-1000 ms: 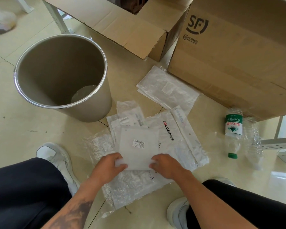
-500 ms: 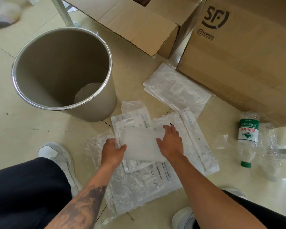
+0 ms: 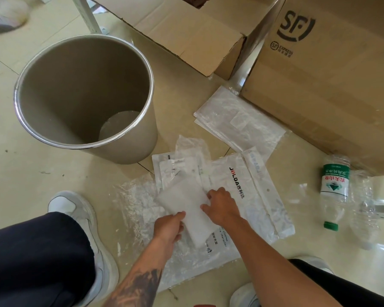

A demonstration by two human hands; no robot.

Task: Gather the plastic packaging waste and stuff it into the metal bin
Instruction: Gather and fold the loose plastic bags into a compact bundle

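A round metal bin [image 3: 42, 131] stands on the floor at the left, with one clear sheet at its bottom. In front of me lies a pile of plastic bags [image 3: 248, 196], the top one printed JOLDA. On the pile is a folded white foam sheet [image 3: 184, 198]. My left hand [image 3: 169, 226] grips its near edge. My right hand [image 3: 222, 204] pinches its right edge. A second stack of clear bags [image 3: 239, 127] lies further back, beside the big box.
Two cardboard boxes stand behind: an open one [image 3: 186, 34] and a large SF Express one [image 3: 333, 89]. An empty green-label bottle [image 3: 335, 187] and a crushed clear bottle [image 3: 364, 209] lie at the right. My white shoes [image 3: 75, 209] flank the pile.
Both hands folded the foam sheet narrower and turned it diagonally. My left hand moved from its left edge to its near edge. My head moved closer.
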